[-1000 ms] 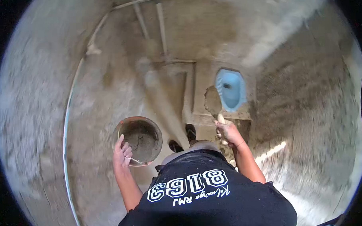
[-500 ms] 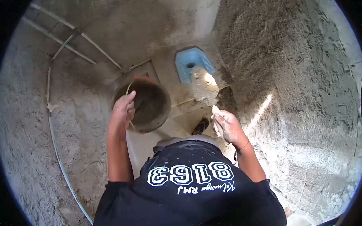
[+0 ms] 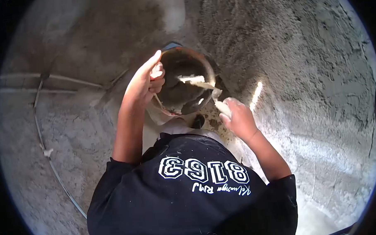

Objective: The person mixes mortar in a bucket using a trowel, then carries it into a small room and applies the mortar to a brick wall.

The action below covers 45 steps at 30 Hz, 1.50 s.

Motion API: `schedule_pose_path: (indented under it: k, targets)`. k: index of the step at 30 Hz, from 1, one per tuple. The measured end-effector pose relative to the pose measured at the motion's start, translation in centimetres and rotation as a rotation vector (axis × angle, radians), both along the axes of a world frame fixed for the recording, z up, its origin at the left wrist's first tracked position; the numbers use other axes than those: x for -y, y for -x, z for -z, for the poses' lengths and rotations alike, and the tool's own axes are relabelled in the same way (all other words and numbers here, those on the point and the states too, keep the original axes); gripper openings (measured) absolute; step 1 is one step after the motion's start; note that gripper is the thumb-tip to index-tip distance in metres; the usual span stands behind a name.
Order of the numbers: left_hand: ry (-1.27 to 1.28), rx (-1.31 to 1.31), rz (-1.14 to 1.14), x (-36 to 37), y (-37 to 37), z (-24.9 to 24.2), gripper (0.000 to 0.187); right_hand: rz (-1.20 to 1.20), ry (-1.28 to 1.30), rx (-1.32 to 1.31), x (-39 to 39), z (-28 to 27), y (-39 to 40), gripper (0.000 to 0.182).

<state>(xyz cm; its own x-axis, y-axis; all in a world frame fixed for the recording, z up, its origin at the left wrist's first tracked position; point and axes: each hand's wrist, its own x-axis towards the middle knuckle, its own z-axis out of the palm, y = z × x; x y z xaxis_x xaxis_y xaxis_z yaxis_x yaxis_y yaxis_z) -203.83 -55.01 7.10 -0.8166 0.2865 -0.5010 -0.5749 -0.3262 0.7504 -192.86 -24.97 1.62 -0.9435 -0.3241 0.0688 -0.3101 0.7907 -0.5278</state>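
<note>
My left hand (image 3: 148, 80) is closed round the handle of a dark bucket (image 3: 182, 64), which hangs in front of my body, slightly tilted. Grey mortar shows inside it, though shadow hides part of the inside. To the right of the bucket, my right hand (image 3: 237, 115) grips the pale handle of a trowel (image 3: 201, 84). The blade is seen nearly edge-on, over the bucket's opening at its right rim, with bright sunlight on part of it.
Rough plastered wall (image 3: 285, 52) rises on the right. Pipes (image 3: 60, 77) run along the left wall, with a thin conduit (image 3: 59, 180) going down. A sliver of the blue squat toilet (image 3: 171, 45) shows behind the bucket. One dark shoe (image 3: 199, 121) is below it.
The bucket has moved right and now covers most of the toilet. The trowel has gone from standing face-up beside it to edge-on over its opening. The view has turned.
</note>
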Motion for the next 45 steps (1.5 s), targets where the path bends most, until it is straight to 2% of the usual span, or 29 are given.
schedule_pose_path:
  k: [1,5,7,9,11,12,15,17,19,22,26,28,30,31,32,33,35,36,37,39,42,45]
  targets:
    - [-0.046,-0.025,0.050,-1.3,1.1,-0.5,0.043,0.034,-0.003,0.006,-0.9,1.1,0.1,0.044]
    - [-0.092,-0.093,0.162,-5.0,4.5,-3.1,0.039,0.273,-0.352,0.223,-3.5,3.0,-0.1,0.043]
    - [-0.191,0.015,0.190,-6.5,6.3,-4.6,0.039,0.385,-0.246,0.037,-4.6,4.9,-0.3,0.039]
    - [-0.325,0.019,0.284,-7.7,7.8,-5.3,0.039,0.446,-0.261,0.089,-6.0,7.2,-1.2,0.044]
    - [-0.395,0.063,0.352,-8.7,8.8,-6.9,0.039,0.488,-0.106,0.198,-6.5,9.1,-2.1,0.049]
    - [-0.422,0.067,0.368,-9.0,9.4,-7.8,0.039,0.529,-0.117,0.196,-5.8,8.7,-2.4,0.050]
    - [-0.560,0.119,0.478,-9.0,12.0,-9.1,0.039,0.517,-0.128,0.206,-6.2,10.0,-3.3,0.050]
    - [-0.722,0.074,0.642,-8.6,13.4,-9.1,0.041,0.566,-0.101,0.273,-5.9,10.5,-4.8,0.047]
    - [-0.698,0.098,0.631,-9.7,12.1,-10.3,0.040,0.547,-0.066,0.251,-5.3,9.8,-6.2,0.039]
    - [-0.619,0.031,0.708,-10.1,12.3,-9.6,0.040,0.591,0.021,0.239,-4.7,12.2,-8.0,0.031]
    - [-0.604,-0.003,0.686,-9.0,12.9,-9.7,0.039,0.728,0.027,0.271,-4.4,11.6,-10.6,0.034]
    - [-0.422,-0.020,0.477,-8.5,13.4,-9.9,0.037,0.754,0.095,0.283,-4.6,14.6,-15.0,0.035]
    - [-0.417,-0.033,0.507,-8.0,13.7,-9.9,0.037,0.775,0.153,0.264,-5.0,15.0,-14.9,0.036]
    - [-0.403,-0.009,0.525,-7.6,13.5,-9.2,0.037,0.774,0.223,0.101,-4.0,13.2,-14.5,0.037]
    - [-0.462,-0.045,0.602,-7.8,13.5,-8.1,0.035,0.773,0.257,0.030,-3.5,11.9,-14.4,0.037]
    - [-0.415,-0.080,0.577,-8.4,13.1,-7.7,0.036,0.769,0.288,-0.041,-3.1,10.6,-14.4,0.038]
    - [-0.438,-0.070,0.532,-9.4,13.2,-7.0,0.037,0.759,0.366,0.178,-3.8,8.8,-13.4,0.039]
    - [-0.448,-0.057,0.532,-9.7,13.0,-6.9,0.037,0.770,0.359,0.172,-4.1,6.6,-12.4,0.039]
    - [-0.456,-0.044,0.530,-9.9,12.9,-6.8,0.037,0.738,0.622,0.389,-4.1,3.9,-10.9,0.036]
    - [-0.473,-0.060,0.610,-10.6,12.6,-6.4,0.038,0.693,0.891,0.615,-3.7,2.2,-8.5,0.034]
    - [-0.413,-0.057,0.633,-11.9,11.8,-7.0,0.039,0.549,1.156,0.552,-4.0,1.9,-5.2,0.035]
    - [-0.479,-0.035,0.683,-12.2,12.0,-7.2,0.039,0.543,1.057,0.781,-4.8,1.8,-4.7,0.044]
